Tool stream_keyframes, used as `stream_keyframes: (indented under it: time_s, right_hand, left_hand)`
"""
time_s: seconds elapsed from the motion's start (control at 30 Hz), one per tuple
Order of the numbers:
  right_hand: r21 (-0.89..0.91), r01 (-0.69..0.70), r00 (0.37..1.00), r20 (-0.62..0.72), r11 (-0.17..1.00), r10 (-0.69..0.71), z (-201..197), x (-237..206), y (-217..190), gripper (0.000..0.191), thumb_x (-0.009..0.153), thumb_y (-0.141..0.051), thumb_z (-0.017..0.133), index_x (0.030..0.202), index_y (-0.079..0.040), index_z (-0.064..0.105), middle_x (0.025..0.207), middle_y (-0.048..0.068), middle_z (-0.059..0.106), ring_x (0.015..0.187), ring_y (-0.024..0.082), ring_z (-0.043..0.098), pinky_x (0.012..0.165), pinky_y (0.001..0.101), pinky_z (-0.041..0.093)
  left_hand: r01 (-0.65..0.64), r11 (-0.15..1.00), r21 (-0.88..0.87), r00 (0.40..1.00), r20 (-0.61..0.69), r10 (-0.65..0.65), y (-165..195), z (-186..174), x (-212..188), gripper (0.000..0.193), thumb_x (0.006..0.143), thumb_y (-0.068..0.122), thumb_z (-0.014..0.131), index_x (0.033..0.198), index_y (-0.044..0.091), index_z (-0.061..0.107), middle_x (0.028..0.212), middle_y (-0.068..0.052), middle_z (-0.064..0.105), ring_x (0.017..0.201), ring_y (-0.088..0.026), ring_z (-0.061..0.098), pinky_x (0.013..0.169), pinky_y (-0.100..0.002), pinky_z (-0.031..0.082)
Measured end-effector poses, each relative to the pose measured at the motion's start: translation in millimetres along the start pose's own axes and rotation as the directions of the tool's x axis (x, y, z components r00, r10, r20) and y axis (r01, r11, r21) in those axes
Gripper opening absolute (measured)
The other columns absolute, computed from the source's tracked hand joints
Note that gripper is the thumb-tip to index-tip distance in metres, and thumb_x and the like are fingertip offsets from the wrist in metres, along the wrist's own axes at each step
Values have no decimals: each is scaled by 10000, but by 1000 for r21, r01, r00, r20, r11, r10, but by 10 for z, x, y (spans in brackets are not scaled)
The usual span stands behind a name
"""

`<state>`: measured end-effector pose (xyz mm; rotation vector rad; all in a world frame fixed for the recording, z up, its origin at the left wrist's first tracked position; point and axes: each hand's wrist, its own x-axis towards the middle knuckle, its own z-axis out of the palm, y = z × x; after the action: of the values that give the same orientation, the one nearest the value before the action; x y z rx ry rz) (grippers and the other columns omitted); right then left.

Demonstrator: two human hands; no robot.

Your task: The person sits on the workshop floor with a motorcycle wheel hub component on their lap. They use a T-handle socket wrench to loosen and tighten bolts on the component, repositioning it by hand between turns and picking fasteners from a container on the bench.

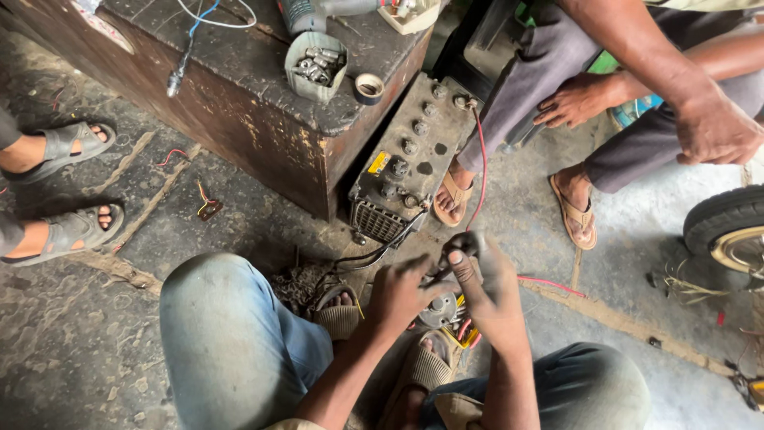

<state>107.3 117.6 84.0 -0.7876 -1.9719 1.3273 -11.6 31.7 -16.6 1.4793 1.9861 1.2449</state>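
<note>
I crouch over a small round metal part (438,309) with coloured wires by my feet. My left hand (402,291) grips it from the left. My right hand (485,275) pinches a black wire end above it, fingers closed. Black wires (374,256) and a red wire (481,171) run from there up to a dirty old battery (406,159) leaning against a dark wooden box (239,103). The part is mostly hidden by my fingers.
Another person sits across, hands (577,99) on knees, sandalled feet (573,211) near the battery. Two more sandalled feet (68,143) are at the left. On the box: a cut container of bolts (316,65), a tape roll (369,86). A tyre (728,227) at right.
</note>
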Motion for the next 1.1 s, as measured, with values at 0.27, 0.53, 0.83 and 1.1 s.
stream_keyframes:
  time_s: [0.27,0.53,0.83,1.1]
  right_hand:
    - [4,20,999,-25,1000,-20,4,-21,-72,263,983,-204,669,1136,10,656,1026,85,713,980,136,630,882,287,496]
    - [-149,148,988,65,978,-139,22,-13,-204,220,959,-194,697,1058,1,667,929,104,715,873,172,658,813,318,508]
    - [-164,275,961,18,947,-276,46,-23,-133,235,959,-155,724,1125,-2,658,1030,114,712,977,202,660,891,331,499]
    - [-160,65,998,-6,985,-67,11,4,-150,199,943,-152,732,1078,-18,673,905,106,712,829,195,652,757,326,529]
  left_hand:
    - [-76,988,138,984,171,52,-2,-64,-13,589,853,140,715,1431,140,600,881,-163,756,704,-293,721,606,-406,571]
    - [-39,999,26,993,-112,42,-15,84,105,451,881,238,792,1176,-20,569,995,-185,680,695,-249,702,561,-348,592]
    - [109,994,8,994,30,-109,65,-23,-20,212,932,193,743,1123,101,736,932,-106,782,691,-233,731,616,-368,581]
    - [-119,988,-97,993,-35,116,159,-140,-5,377,888,122,710,1254,49,664,1120,-151,733,747,-255,733,623,-360,612]
